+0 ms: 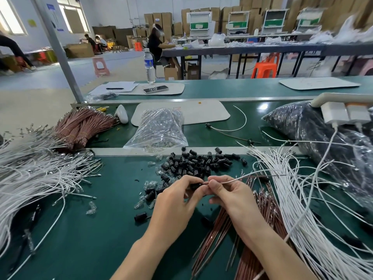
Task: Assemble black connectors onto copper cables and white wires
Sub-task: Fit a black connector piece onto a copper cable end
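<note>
Centrally, left hand gripping black connector, right hand pinching copper cable

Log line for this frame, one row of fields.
left hand: holds black connector | right hand: pinches cable | state: cable end meets connector | connector pile: behind hands

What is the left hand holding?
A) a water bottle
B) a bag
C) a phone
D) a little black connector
D: the left hand pinches a black connector between its fingertips, while the right hand pinches a thin wire whose end points into it.
</note>
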Action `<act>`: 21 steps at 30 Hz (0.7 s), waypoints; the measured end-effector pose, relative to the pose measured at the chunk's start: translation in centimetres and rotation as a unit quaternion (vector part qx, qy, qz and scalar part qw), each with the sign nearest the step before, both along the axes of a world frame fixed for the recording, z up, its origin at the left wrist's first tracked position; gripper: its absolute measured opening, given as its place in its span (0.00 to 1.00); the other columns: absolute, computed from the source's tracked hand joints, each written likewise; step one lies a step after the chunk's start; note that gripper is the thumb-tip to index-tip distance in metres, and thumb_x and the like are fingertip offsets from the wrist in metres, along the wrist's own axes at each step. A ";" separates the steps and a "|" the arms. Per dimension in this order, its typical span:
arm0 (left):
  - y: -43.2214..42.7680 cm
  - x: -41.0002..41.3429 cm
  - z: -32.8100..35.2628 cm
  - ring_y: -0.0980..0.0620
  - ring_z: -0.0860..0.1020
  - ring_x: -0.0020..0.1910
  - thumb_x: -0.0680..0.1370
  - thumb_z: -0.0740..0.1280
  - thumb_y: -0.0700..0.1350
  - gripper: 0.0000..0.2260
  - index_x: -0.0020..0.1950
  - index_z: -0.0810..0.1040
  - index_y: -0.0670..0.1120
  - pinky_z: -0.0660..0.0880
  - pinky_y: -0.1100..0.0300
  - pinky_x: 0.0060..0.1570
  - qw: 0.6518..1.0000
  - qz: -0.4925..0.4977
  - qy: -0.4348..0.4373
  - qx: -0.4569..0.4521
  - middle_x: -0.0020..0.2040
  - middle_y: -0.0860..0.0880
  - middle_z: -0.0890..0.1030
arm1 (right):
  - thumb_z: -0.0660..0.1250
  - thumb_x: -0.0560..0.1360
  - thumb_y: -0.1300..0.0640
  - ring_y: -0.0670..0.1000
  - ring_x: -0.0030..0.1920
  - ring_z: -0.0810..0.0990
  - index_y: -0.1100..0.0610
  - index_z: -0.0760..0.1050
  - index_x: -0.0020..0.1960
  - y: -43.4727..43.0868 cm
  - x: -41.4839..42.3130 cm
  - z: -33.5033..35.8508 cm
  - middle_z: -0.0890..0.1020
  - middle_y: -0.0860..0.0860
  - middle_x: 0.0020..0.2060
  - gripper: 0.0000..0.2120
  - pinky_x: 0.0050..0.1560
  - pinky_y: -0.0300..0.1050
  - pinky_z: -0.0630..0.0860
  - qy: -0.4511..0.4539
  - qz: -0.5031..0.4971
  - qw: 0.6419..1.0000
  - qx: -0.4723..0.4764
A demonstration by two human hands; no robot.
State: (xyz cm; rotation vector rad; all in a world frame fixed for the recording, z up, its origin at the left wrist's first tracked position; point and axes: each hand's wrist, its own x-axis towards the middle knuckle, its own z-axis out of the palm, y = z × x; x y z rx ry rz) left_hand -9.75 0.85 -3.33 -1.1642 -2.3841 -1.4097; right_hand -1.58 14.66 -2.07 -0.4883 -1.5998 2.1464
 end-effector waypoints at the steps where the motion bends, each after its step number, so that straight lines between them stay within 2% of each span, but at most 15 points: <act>1: 0.0 -0.1 0.0 0.63 0.80 0.44 0.78 0.64 0.63 0.11 0.54 0.79 0.59 0.71 0.72 0.41 1.000 0.007 0.005 -0.009 0.44 0.64 0.82 | 0.71 0.76 0.62 0.51 0.42 0.87 0.60 0.83 0.48 0.1 -0.1 -0.1 0.87 0.57 0.41 0.03 0.37 0.37 0.80 -0.001 -0.011 1.000 0.006; 4: 0.0 -0.2 -0.1 0.63 0.77 0.38 0.79 0.65 0.61 0.09 0.52 0.79 0.59 0.69 0.71 0.37 1.000 0.017 0.005 -0.021 0.41 0.63 0.81 | 0.71 0.73 0.59 0.49 0.40 0.86 0.60 0.83 0.48 0.1 -0.1 -0.1 0.87 0.57 0.40 0.06 0.37 0.36 0.80 0.005 -0.028 1.000 0.005; 7: 0.1 -0.3 -0.2 0.60 0.78 0.38 0.79 0.66 0.60 0.08 0.55 0.78 0.60 0.71 0.69 0.37 1.000 0.013 -0.024 -0.003 0.43 0.64 0.81 | 0.71 0.70 0.54 0.52 0.45 0.87 0.59 0.82 0.49 0.0 0.0 -0.1 0.87 0.57 0.44 0.11 0.40 0.38 0.81 0.009 -0.006 1.000 -0.012; 11: 0.1 -0.4 -0.1 0.59 0.78 0.38 0.78 0.62 0.66 0.17 0.60 0.76 0.58 0.75 0.62 0.37 0.998 0.052 -0.036 0.006 0.40 0.59 0.79 | 0.72 0.71 0.54 0.53 0.50 0.87 0.59 0.81 0.50 -0.1 -0.1 -0.2 0.88 0.56 0.48 0.11 0.40 0.38 0.81 0.030 0.019 0.999 -0.017; 15: 0.2 0.2 0.1 0.61 0.78 0.37 0.80 0.48 0.70 0.20 0.54 0.71 0.59 0.70 0.69 0.33 0.991 0.107 0.037 -0.072 0.32 0.59 0.77 | 0.70 0.72 0.54 0.53 0.52 0.87 0.60 0.79 0.51 -0.3 0.0 -0.1 0.88 0.54 0.50 0.11 0.40 0.37 0.81 0.040 0.045 0.998 0.001; 18: 0.5 0.5 0.2 0.58 0.77 0.30 0.81 0.42 0.68 0.23 0.49 0.68 0.54 0.74 0.60 0.33 0.986 0.122 0.051 -0.101 0.28 0.55 0.76 | 0.69 0.74 0.54 0.52 0.53 0.87 0.61 0.78 0.52 -0.4 0.1 -0.2 0.88 0.54 0.50 0.12 0.41 0.37 0.81 0.048 0.061 0.997 0.012; 21: 0.6 0.6 0.4 0.55 0.76 0.29 0.80 0.41 0.66 0.23 0.46 0.66 0.51 0.73 0.55 0.33 0.985 0.123 0.056 -0.108 0.28 0.54 0.74 | 0.69 0.75 0.54 0.53 0.53 0.87 0.62 0.77 0.54 -0.3 0.0 -0.4 0.88 0.54 0.50 0.13 0.42 0.37 0.81 0.052 0.064 0.997 0.008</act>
